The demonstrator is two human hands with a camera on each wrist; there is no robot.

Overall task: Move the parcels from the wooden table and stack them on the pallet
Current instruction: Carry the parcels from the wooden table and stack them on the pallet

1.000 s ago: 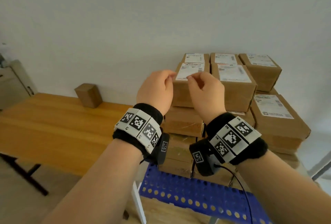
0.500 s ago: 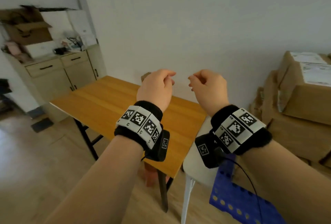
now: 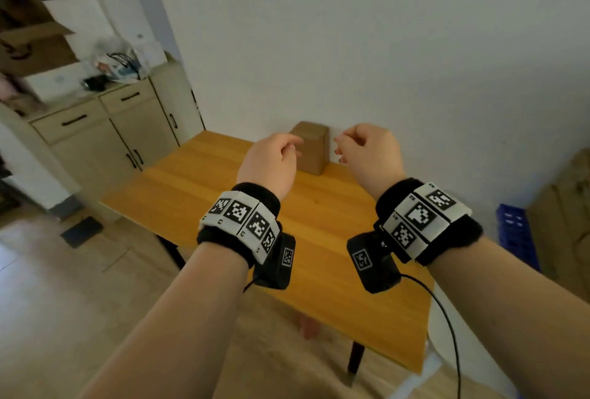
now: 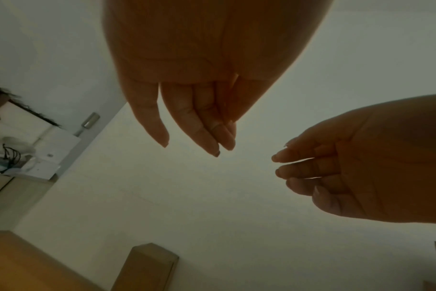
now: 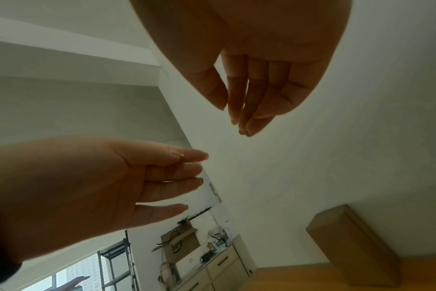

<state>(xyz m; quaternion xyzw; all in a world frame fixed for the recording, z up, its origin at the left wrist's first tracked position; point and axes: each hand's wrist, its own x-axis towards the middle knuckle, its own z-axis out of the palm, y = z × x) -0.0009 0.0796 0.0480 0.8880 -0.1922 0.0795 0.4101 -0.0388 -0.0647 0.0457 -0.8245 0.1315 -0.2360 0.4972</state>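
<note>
Turned from the stacked parcels to the wooden table

The view has swung left: the stack is now a sliver at the right edge, and both empty hands, left hand and right hand, now hover before the lone parcel on the wooden table.

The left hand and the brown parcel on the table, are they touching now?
Apart. In the left wrist view, white wall shows between the left hand fingertips and the parcel far below.

Both forearms reach forward, side by side. The left hand and the right hand are raised in the air, fingers loosely bent, holding nothing, the two hands near but apart.
</note>
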